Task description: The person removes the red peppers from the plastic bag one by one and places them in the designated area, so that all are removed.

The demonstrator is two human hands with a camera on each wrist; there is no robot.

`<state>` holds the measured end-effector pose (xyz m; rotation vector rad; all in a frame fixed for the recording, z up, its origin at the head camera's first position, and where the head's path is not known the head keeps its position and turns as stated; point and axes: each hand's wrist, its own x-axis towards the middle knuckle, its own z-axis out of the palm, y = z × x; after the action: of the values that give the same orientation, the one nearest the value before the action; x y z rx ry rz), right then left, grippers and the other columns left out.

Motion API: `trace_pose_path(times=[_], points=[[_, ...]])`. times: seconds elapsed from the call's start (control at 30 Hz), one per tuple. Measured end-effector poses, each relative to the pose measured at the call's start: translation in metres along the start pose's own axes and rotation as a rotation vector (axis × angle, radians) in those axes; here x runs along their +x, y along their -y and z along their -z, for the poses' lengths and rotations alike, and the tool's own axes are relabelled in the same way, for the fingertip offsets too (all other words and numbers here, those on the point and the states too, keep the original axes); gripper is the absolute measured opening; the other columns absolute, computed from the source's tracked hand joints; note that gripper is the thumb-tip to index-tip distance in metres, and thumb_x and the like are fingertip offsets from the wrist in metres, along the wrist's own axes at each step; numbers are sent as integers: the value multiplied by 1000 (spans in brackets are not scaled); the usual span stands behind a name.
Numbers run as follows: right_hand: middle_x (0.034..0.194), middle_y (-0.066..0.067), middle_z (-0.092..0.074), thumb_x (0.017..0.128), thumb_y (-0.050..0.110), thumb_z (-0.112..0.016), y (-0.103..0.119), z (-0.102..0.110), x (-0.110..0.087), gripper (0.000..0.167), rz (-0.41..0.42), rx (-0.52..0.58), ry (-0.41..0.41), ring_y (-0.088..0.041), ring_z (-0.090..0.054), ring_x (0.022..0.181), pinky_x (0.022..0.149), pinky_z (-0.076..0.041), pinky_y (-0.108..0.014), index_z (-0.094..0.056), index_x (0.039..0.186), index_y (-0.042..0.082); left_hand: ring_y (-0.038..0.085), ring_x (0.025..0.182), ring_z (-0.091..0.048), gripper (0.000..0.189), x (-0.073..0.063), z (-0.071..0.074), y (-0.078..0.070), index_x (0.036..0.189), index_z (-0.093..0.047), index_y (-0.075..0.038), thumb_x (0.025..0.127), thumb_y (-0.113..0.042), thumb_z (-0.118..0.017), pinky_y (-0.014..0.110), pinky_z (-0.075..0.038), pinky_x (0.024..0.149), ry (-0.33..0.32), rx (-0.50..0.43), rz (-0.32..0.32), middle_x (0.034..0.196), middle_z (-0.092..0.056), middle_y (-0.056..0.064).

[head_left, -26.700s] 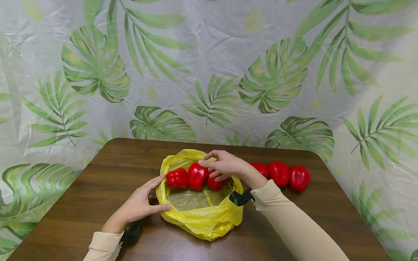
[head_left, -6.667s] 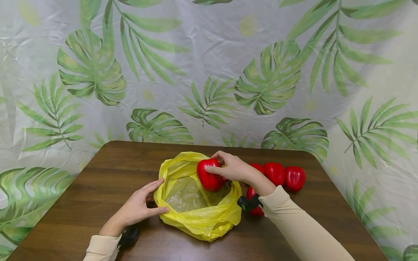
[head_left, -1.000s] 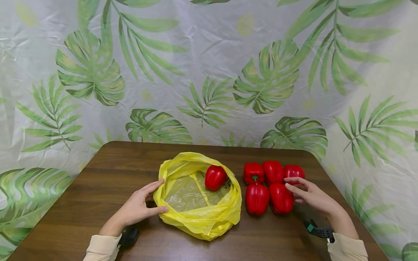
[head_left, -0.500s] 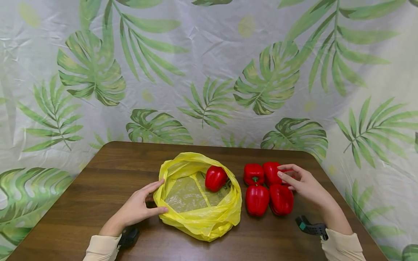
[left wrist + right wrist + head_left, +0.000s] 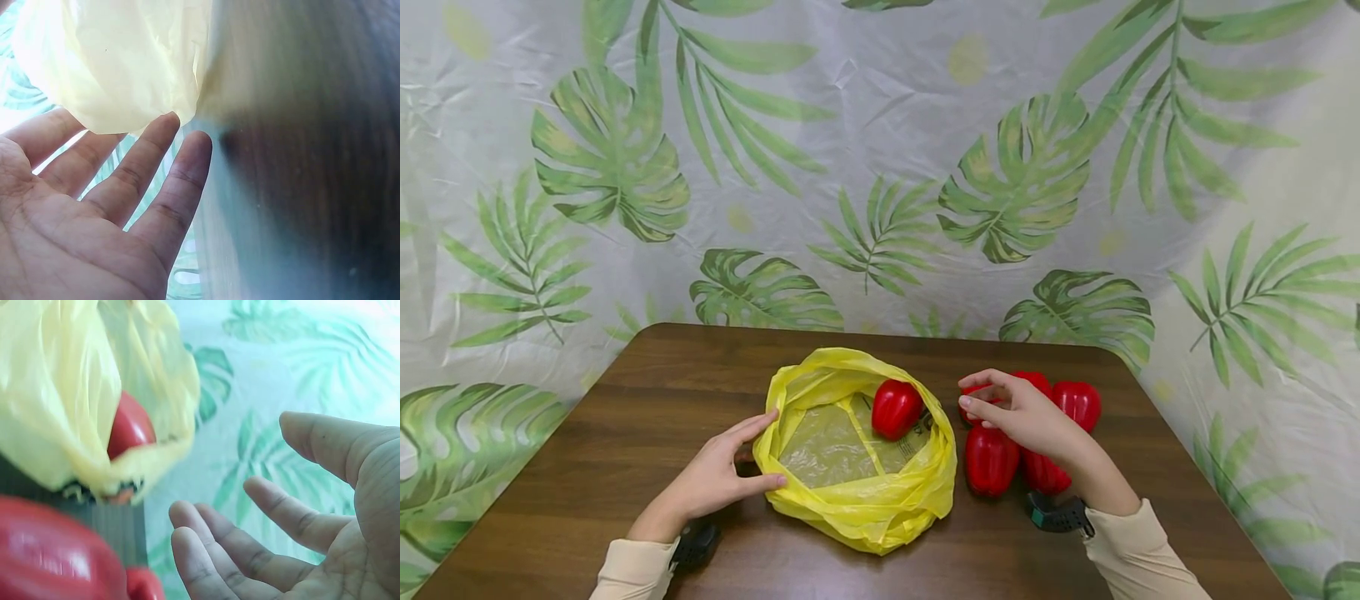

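Note:
A yellow plastic bag (image 5: 880, 508) stands with its mouth spread wide on the table, and one red bell pepper (image 5: 897, 410) lies inside at its right. My left hand (image 5: 711, 475) touches the bag's left rim with extended fingers; the left wrist view shows the fingertips (image 5: 167, 119) against the plastic. Over the group of red bell peppers (image 5: 992, 462) right of the bag hovers my right hand (image 5: 1026, 417), fingers loosely bent and holding nothing. It partly hides the back-left pepper. In the right wrist view, the palm and fingers of this hand (image 5: 312, 550) are free of any object.
The brown wooden table (image 5: 685, 400) has a rounded far edge. Behind it hangs a cloth with a leaf print (image 5: 880, 167). Another red pepper (image 5: 1077, 404) sits at the back right of the group, beyond my right forearm. Each wrist wears a black strap (image 5: 1056, 512).
Three peppers were in the bag at first; one is there now, after my right hand gripped a pepper there. Lately that hand has moved left across the outside peppers. My left hand stays put.

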<state>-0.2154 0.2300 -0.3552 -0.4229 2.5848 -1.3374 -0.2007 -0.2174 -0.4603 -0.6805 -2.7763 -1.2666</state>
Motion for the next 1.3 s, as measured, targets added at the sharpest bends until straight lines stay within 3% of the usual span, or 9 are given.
trace_pose_path(times=[0.13,0.47,0.77,1.03,1.3], points=[[135,-19,-71,106,31,-70,12,-14,10,47,22,-35,44,-29,-73,114,98,-64,-48,-60,144,5,44,146,-53,96,0,-1,0,162,-46,-2,87,-42,-91,43,-62,100,-3,4,-2,166,-46,23],[147,-22,-65,105,41,-69,35,-42,36,55,37,-161,108,-43,-62,137,106,-58,-54,-59,149,8,43,146,-54,96,0,0,1,163,-45,-3,87,-42,-91,43,-61,102,-8,4,-16,167,-46,21],[152,-25,-60,103,42,-71,44,-61,51,63,4,-230,143,-41,-63,134,110,-56,-53,-55,154,8,44,146,-53,97,0,0,0,163,-45,-3,87,-41,-91,47,-62,102,-6,4,-22,167,-46,22],[139,-18,-69,102,44,-71,46,-67,58,65,8,-318,135,-28,-68,117,100,-60,-47,-53,155,9,45,146,-53,96,0,0,1,162,-45,-3,87,-41,-91,49,-61,102,-6,2,-22,166,-46,22],[141,-18,-68,103,44,-71,48,-70,59,64,8,-329,148,-28,-68,118,101,-59,-46,-54,153,10,45,146,-54,96,0,0,0,162,-45,-3,87,-41,-91,49,-61,102,-7,8,-22,166,-47,22]])
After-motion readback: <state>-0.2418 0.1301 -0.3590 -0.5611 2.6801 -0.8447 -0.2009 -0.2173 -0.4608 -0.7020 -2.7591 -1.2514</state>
